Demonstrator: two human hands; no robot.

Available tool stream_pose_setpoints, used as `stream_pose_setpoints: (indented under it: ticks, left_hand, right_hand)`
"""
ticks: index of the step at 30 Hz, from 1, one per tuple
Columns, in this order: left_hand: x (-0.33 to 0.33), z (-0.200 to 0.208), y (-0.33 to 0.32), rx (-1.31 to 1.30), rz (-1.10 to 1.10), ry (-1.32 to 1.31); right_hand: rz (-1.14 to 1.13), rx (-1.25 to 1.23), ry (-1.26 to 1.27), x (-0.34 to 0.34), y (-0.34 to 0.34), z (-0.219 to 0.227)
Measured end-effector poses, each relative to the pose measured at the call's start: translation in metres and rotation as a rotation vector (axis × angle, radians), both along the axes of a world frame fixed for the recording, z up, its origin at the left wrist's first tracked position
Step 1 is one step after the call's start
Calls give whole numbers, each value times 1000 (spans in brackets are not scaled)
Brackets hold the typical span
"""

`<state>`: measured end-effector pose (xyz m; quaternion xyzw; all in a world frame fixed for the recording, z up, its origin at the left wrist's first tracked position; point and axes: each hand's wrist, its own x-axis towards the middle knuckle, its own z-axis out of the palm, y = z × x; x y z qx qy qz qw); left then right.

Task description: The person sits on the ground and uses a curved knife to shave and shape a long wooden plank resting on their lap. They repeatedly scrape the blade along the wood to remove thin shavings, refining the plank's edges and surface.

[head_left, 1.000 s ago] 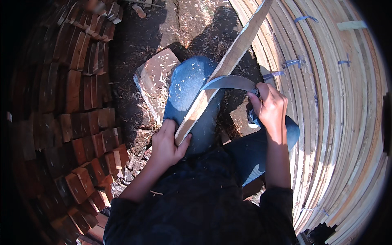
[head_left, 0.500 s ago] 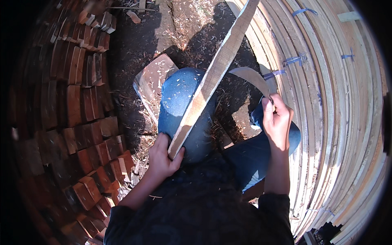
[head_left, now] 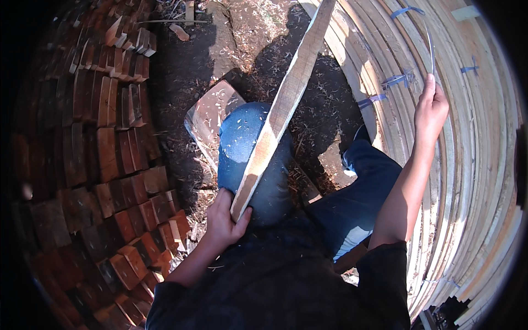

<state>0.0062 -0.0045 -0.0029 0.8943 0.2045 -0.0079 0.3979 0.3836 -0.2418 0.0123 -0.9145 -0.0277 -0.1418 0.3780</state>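
Note:
A long, rough-edged wooden strip [head_left: 281,102] slants up and to the right across my jeans-covered knee [head_left: 242,132]. Its near end rests in my left hand [head_left: 224,221], whose fingers and thumb close around it. Out to the right, my right hand [head_left: 430,110] is raised over the stacked boards, gripping a curved sickle-like blade [head_left: 430,47] that points upward and shows nearly edge-on. The blade's handle is hidden inside my fist. A wide gap separates the blade from the wooden strip. Wood chips speckle my jeans.
Stacked reddish-brown wood blocks [head_left: 110,143] fill the left side. Long pale boards [head_left: 407,165], bundled with blue ties [head_left: 397,80], curve along the right. A flat wooden board [head_left: 212,113] lies beyond my knee on the dark ground [head_left: 181,71], which is strewn with shavings.
My right hand has swung the curved blade up and to the right, away from the wooden strip. The strip has shifted slightly left; my left hand still holds it.

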Motion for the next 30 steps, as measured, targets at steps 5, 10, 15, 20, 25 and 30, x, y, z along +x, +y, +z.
stream_pose_setpoints:
  ticks: [5, 10, 15, 20, 25, 30]
  left_hand:
    - [4, 1, 3, 10, -10, -1]
    - [6, 2, 6, -33, -27, -14]
    - [2, -1, 8, -19, -54, -39]
    - [0, -3, 8, -19, -52, -12]
    - [0, -6, 12, -82, -59, -17]
    - [3, -1, 11, -78, -50, -26]
  right_hand:
    - [354, -16, -9, -45, 7, -4]
    - [660, -111, 29, -93, 65, 8]
    - [707, -68, 55, -85, 70, 5]
    - [741, -65, 49, -88, 68, 1]
    - [742, -124, -57, -83, 71, 5]
    - [695, -263, -242, -69, 72, 6]
